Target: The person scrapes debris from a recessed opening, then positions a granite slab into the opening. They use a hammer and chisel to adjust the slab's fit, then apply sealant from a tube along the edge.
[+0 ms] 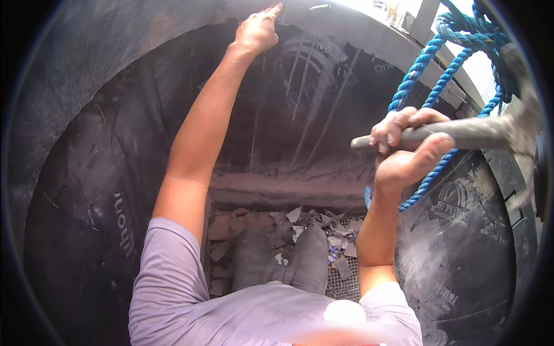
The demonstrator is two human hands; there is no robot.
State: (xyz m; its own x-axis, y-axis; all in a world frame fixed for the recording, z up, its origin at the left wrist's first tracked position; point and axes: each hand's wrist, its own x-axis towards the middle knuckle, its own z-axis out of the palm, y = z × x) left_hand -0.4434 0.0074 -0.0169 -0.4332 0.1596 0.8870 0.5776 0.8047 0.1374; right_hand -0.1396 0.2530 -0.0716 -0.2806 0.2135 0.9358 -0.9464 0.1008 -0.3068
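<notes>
Up on the grey rim [213,12], my left hand [258,32] rests with its fingers stretched towards the top edge of the view. Nothing shows in it. My right hand [407,144] is closed around the grey handle of a hammer [485,132], raised at the right. The hammer's head is smeared by motion and partly cut off by the dark edge of the view. Behind that hand hang loops of blue rope [418,69]. A short pale rod-like piece [320,7] lies on the rim, to the right of my left hand.
Dark sheeting [311,109] with pale scuffs and print lines the curved walls around me. Below, torn scraps [228,225] cover the floor around my legs [309,259]. A low ledge [288,190] crosses in front of them. Bright light enters at the upper right.
</notes>
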